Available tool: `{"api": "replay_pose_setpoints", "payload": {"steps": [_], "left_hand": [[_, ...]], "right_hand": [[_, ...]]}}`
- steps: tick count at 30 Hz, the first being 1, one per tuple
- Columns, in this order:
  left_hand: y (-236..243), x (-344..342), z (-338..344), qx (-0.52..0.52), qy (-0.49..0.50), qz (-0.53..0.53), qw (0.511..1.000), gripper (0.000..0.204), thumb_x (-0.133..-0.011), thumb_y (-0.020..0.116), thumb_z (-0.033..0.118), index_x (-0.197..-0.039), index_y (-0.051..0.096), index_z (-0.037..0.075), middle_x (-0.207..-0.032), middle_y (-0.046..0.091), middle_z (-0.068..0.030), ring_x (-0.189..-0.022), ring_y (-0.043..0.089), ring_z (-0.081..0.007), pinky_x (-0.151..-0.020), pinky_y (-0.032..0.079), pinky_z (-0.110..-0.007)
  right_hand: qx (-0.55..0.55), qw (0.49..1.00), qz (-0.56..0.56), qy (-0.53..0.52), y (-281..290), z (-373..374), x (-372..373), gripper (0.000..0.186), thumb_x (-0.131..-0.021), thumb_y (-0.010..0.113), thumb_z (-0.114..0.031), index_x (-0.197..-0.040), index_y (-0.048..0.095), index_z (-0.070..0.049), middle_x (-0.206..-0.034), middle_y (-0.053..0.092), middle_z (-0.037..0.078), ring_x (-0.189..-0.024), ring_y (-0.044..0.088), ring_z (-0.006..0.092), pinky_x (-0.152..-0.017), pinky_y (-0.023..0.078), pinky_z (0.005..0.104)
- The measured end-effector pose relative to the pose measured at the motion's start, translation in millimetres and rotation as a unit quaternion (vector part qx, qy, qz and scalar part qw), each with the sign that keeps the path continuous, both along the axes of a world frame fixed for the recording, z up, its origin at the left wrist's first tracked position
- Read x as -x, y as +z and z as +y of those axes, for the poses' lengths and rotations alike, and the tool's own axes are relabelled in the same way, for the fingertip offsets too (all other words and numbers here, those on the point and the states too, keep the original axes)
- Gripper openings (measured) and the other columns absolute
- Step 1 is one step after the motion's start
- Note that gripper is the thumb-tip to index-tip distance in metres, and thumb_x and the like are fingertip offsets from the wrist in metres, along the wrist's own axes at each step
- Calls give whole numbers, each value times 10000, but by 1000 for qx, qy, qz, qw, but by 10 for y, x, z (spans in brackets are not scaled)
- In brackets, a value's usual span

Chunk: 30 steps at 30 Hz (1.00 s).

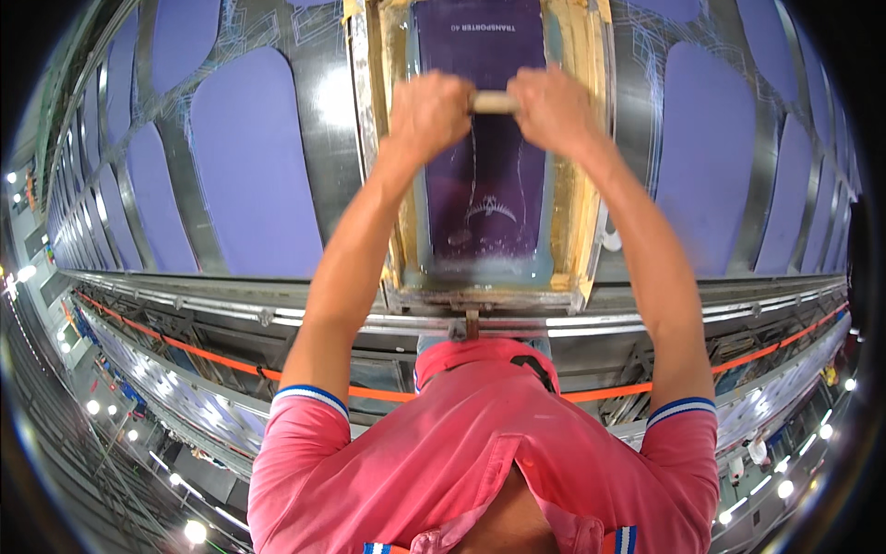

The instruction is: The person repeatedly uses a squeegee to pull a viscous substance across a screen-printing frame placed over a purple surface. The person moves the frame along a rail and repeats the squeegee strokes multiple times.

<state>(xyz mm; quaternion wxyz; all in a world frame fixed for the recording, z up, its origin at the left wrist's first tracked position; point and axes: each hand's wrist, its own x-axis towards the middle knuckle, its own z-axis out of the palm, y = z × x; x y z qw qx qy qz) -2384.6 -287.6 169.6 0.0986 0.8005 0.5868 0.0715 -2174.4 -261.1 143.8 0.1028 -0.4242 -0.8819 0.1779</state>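
My left hand (431, 113) and my right hand (556, 106) are both closed around the ends of a squeegee with a pale wooden handle (495, 102). Its blade is hidden in this view. The squeegee lies across the upper part of a screen-printing frame (480, 297), whose sides are crusted with yellowish tape. Inside it, the mesh (484, 175) looks dark purple with a grey-blue border, a light curved emblem lower down and lettering near the top. Wet-looking streaks run along the mesh below the squeegee.
Flat purple panels with rounded ends, one on the left (254, 166) and one on the right (706, 157), lie in rows along a long shiny metal table. Metal rails (591, 325) and an orange strip (609, 391) run along the table's near side. Another table with panels stands behind me.
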Motion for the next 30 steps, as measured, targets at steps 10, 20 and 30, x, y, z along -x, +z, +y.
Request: {"api": "replay_pose_setpoints", "payload": {"steps": [10, 20, 30], "left_hand": [[71, -335, -2780, 94, 43, -48, 993, 196, -709, 689, 62, -899, 726, 88, -884, 725, -93, -837, 711, -315, -672, 564, -446], [61, -292, -2772, 140, 12, -2, 990, 134, -767, 650, 64, -870, 732, 88, -900, 741, -139, -829, 722, -355, -698, 564, -484], [462, 740, -2941, 87, 25, -51, 995, 351, -751, 619, 17, -1052, 776, 104, -1031, 770, -99, -862, 737, -328, -704, 583, -454]], "right_hand": [[126, 985, 120, 19, 154, -2609, -422, 326, -802, 780, -243, -1027, 692, -24, -981, 626, 151, -1043, 636, 326, -1051, 458, 505], [145, 856, 141, -475, -676, -1334, -1242, 406, -943, 629, -424, -1063, 742, -54, -967, 737, 228, -904, 677, 428, -798, 506, 500], [29, 850, 303, -431, 14, -1486, -252, 269, -945, 681, -247, -953, 746, 15, -803, 733, 161, -721, 679, 236, -698, 510, 372]]}}
